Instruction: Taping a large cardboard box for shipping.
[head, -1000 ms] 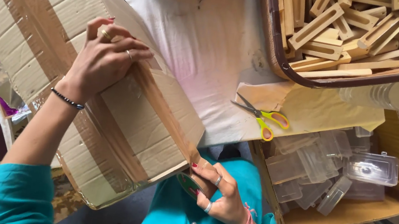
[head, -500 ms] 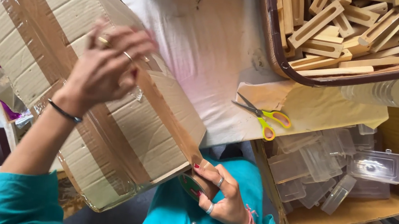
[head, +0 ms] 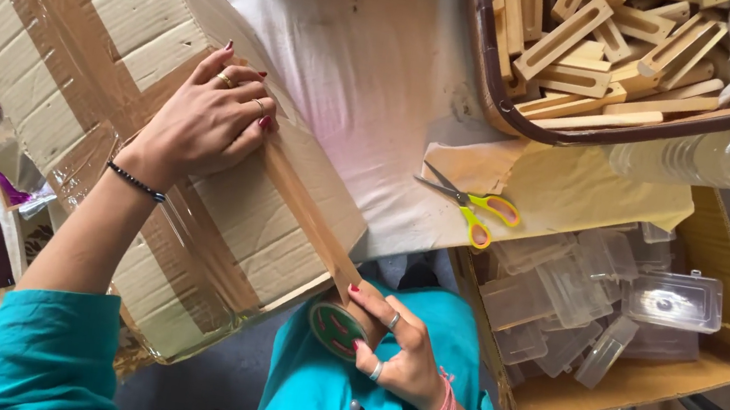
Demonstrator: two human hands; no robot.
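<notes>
Left hand (head: pixel 210 121) is pressed flat on the brown tape strip (head: pixel 306 216) across the cardboard box (head: pixel 125 19); tape roll (head: pixel 336 327) is gripped by right hand (head: pixel 397 352), strip uncut, scissors (head: pixel 470 205) unused

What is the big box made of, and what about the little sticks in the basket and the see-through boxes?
The big box looks like brown corrugated cardboard, matt, with glossy brown tape stuck across it. The sticks look like pale bare wood, with flat, sawn-looking blocks and frames. The see-through boxes seem to be clear hard plastic, since you can see through them and they shine a little.
</notes>
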